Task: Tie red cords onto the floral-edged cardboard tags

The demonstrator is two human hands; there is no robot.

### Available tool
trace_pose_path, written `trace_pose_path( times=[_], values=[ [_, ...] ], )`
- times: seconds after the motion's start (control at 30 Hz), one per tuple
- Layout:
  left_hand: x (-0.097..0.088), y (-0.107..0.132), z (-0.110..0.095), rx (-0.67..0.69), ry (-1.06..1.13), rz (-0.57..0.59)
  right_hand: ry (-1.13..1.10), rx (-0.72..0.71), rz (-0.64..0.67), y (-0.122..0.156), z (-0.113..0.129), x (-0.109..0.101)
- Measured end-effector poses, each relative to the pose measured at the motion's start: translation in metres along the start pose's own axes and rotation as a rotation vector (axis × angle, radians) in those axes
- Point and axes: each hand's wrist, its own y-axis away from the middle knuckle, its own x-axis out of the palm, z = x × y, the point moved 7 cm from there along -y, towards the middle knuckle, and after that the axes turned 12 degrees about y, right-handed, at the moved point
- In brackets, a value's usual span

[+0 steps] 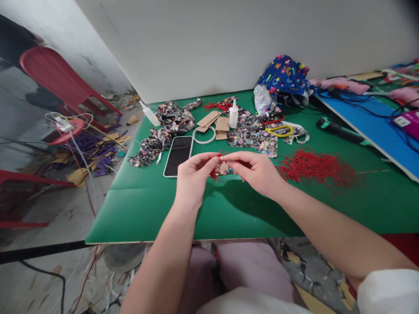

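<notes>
My left hand (193, 176) and my right hand (253, 170) meet above the green table (147, 205), fingers pinched together on a small red cord piece (215, 173) that hangs between them. A little patterned fabric piece (225, 170) lies just under my fingers. A heap of red cords (316, 168) lies to the right of my right hand. A black phone (178, 155) lies face up just beyond my left hand.
Patterned fabric scraps (166, 126), a white ring (204, 135), cardboard pieces (216, 122), two glue bottles (233, 114), yellow-handled scissors (279, 131) and a blue fabric bundle (283, 76) crowd the back. A blue board (369, 117) with cables lies right. Red chairs (55, 78) stand left.
</notes>
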Motion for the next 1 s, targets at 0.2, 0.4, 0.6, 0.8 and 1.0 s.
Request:
trace_pose_path(
  times=[0.2, 0.4, 0.6, 0.8, 1.0],
  values=[
    [0.005, 0.001, 0.008, -0.170, 0.139, 0.086, 0.220, -0.189, -0.072, 0.003, 0.010, -0.003],
    [0.015, 0.005, 0.011, -0.285, 0.271, 0.183, 0.339, -0.291, -0.111, 0.007, 0.016, -0.004],
    [0.017, 0.007, 0.011, -0.300, 0.273, 0.203, 0.305, -0.262, -0.144, 0.006, 0.016, -0.007],
    [0.020, 0.011, -0.006, -0.111, -0.005, 0.360, 0.275, -0.228, -0.092, 0.004, 0.016, -0.007],
    [0.019, 0.016, -0.034, 0.084, -0.526, 0.506, 0.067, -0.118, 0.157, 0.000, 0.010, 0.003]
  ],
)
